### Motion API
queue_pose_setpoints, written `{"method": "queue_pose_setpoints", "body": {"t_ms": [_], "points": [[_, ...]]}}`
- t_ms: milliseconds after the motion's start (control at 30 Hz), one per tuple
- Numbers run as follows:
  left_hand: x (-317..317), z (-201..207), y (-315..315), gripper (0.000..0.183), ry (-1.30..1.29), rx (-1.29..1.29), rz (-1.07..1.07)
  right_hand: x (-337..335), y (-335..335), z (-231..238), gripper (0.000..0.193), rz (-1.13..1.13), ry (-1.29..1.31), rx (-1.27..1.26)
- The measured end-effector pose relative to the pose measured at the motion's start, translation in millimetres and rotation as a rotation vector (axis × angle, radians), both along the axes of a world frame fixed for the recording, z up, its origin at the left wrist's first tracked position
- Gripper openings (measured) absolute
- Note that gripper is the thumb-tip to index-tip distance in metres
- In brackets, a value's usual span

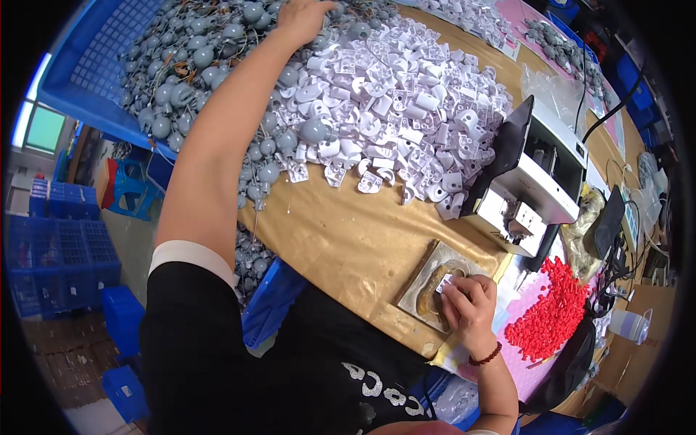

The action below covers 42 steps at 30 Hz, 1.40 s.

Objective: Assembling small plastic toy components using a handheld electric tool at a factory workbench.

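Note:
My left arm stretches to the far side, where my left hand (301,22) is over the heap of grey round parts with thin wires (203,56). Its fingers are partly cut off by the upper edge, so their grip does not show. My right hand (470,308), with a beaded bracelet at the wrist, pinches a small white plastic piece (443,283). That piece is at a metal block with a brownish recessed ring (413,299) near the table's front edge. Between my hands spreads a large pile of white plastic parts (406,109).
A white and black machine (544,174) stands right of the white pile. Red small parts (554,312) lie on a pink sheet beside it. A blue crate (80,80) is at the far left, another blue bin (272,301) below the table's front edge.

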<state>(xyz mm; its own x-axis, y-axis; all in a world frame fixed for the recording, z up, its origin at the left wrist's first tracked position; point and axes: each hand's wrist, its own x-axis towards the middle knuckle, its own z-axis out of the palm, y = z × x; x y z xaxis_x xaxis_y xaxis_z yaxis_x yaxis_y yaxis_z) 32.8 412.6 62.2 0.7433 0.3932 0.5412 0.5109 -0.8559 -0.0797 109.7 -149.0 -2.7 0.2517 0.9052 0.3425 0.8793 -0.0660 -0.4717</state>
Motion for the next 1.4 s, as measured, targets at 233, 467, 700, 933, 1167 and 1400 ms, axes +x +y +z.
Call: {"method": "queue_pose_setpoints", "body": {"t_ms": [233, 467, 700, 933, 1167, 1400], "points": [[14.5, 18.0, 22.9, 0.018, -0.045, -0.193, 0.032, 9.2, -11.2, -2.4, 0.031, -0.074, 0.305, 0.063], [3.1, 84.2, 17.9, 0.023, -0.610, -0.590, -0.049, 28.9, -12.2, 18.0, 0.020, -0.206, 0.419, 0.258], [42.7, 196.3, -52.3, 0.018, -0.745, -0.667, -0.446, 20.3, 1.8, 41.8, 0.015, -0.159, 0.436, 0.269], [69.9, 85.8, -163.9, 0.020, -0.230, -0.800, -0.573, 10.9, 16.4, 80.5, 0.011, -0.136, 0.651, 0.230], [32.9, 58.0, -216.5, 0.021, 0.015, -0.910, -0.524, 12.3, 34.5, 70.6, 0.017, -0.116, 0.894, 0.178], [-4.8, 47.9, -271.6, 0.017, -0.105, -0.945, -0.834, 12.8, 90.7, 81.6, 0.038, 0.017, 1.641, 0.244]]}}
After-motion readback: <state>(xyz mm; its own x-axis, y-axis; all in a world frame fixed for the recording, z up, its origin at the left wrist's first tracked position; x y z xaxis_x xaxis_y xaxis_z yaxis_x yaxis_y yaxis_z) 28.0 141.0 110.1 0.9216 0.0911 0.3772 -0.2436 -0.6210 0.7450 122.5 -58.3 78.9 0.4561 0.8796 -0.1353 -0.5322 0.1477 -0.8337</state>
